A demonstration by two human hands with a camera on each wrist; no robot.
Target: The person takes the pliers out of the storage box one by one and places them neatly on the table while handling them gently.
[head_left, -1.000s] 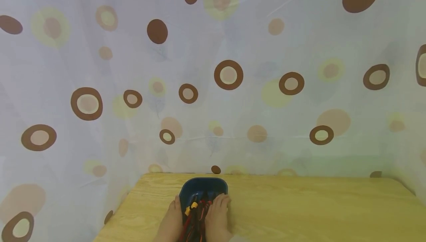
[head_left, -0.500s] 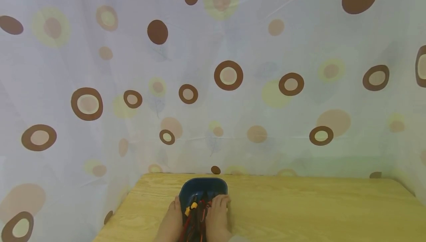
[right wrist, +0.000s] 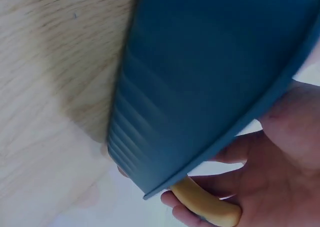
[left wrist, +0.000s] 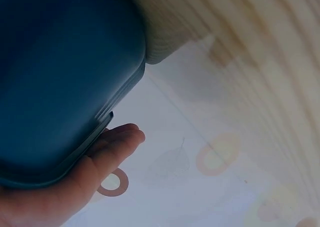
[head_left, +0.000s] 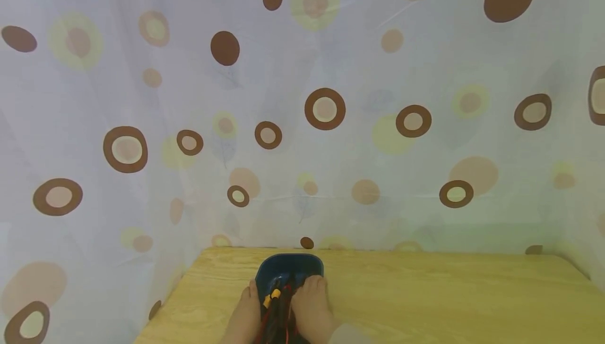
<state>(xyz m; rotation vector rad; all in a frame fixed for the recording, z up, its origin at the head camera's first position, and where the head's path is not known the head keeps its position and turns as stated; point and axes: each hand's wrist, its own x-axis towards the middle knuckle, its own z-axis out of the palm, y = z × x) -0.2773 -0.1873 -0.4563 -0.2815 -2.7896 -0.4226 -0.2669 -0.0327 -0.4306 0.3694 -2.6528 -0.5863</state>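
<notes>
Your left hand (head_left: 245,313) touched the bin (head_left: 289,265), fingers extended; I couldn't tell whether your right hand (head_left: 313,308) clamped the yellow handle (right wrist: 209,205). Tools (head_left: 274,316) might have snagged, tipping it.

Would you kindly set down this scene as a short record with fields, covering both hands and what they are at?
Container: blue bin on a wooden table
Contents: tools, dark with red and yellow parts
Left hand: against the bin's left side, fingers straight
Right hand: over the right rim; grip unclear
Beside its fingers: curved yellow piece
Backdrop: pale cloth with round patterns
</notes>
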